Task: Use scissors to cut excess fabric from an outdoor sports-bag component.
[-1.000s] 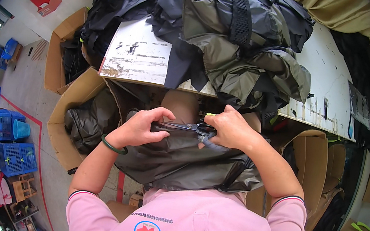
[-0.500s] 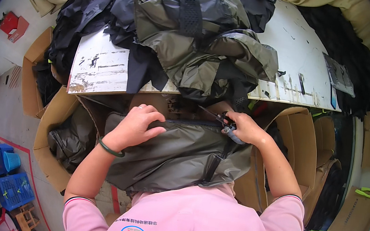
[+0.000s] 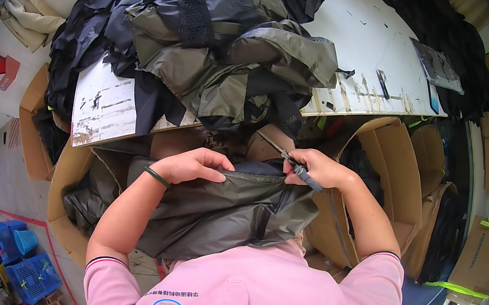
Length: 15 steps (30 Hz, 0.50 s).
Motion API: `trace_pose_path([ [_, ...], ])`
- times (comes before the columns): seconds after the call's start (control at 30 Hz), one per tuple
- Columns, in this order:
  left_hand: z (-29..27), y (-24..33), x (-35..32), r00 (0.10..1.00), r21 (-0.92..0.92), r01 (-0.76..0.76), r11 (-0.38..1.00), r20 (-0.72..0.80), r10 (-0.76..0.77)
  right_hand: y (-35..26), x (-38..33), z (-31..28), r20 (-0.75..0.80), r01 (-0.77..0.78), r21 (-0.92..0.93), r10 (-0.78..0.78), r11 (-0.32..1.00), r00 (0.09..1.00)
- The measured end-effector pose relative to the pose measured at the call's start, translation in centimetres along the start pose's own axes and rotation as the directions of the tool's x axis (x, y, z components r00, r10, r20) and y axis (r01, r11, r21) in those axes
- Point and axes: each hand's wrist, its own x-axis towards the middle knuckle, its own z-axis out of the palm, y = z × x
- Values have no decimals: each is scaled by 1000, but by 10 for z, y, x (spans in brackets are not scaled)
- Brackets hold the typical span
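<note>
A dark olive garment piece (image 3: 212, 210) of thin shiny fabric, with a black strip on it, lies across my lap. My left hand (image 3: 193, 165), with a dark green bangle at its wrist, pinches the garment's upper edge between thumb and fingers. Closed around a pair of scissors (image 3: 304, 176) with grey handles, my right hand (image 3: 328, 171) is at the same edge farther right. Its fingertips seem to touch the fabric too. The blades point up and left, beyond the edge, toward the table. My fingers hide part of the handles.
A big heap of black and olive fabric (image 3: 211, 31) covers the left of the white table (image 3: 370, 45) and overhangs its front edge. Open cardboard boxes (image 3: 386, 177) flank me on both sides. Blue plastic baskets (image 3: 33, 276) stand on the floor at the lower left.
My left hand has come down onto the garment's edge and now pinches it. My right hand has turned the scissors slightly and stays near the edge. The head view has shifted.
</note>
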Motion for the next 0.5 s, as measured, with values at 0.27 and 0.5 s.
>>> trace_pose_path([
  [0.27,18,14,2,996,146,33,989,78,-45,-4,-5,-1,-47,101,-63,-104,993,993],
  [0.5,14,5,-6,996,86,51,995,72,-58,-4,-7,-17,20,273,-739,-385,616,923],
])
